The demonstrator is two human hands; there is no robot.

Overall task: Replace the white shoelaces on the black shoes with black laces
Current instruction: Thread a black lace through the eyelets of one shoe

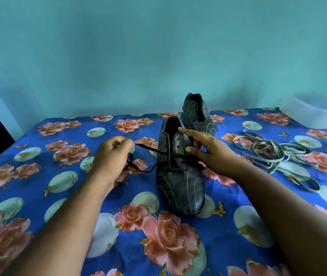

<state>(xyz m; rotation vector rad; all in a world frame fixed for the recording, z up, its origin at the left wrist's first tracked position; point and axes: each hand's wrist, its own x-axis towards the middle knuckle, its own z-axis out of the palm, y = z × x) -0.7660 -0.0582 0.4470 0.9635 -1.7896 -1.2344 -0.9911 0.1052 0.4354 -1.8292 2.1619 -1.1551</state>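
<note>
The near shoe (179,172) points toe-first at me; my right hand (208,150) steadies its flap, seemingly pinching lace, while my left hand (111,154) pinches the black lace (148,149) out leftward.

The right hand (208,150) covers the right side of the near shoe (178,176), hiding the black lace (148,149) there. The far shoe (197,114) is partly hidden behind the near one. The plastic box (316,112) is cut off by the right edge.
</note>
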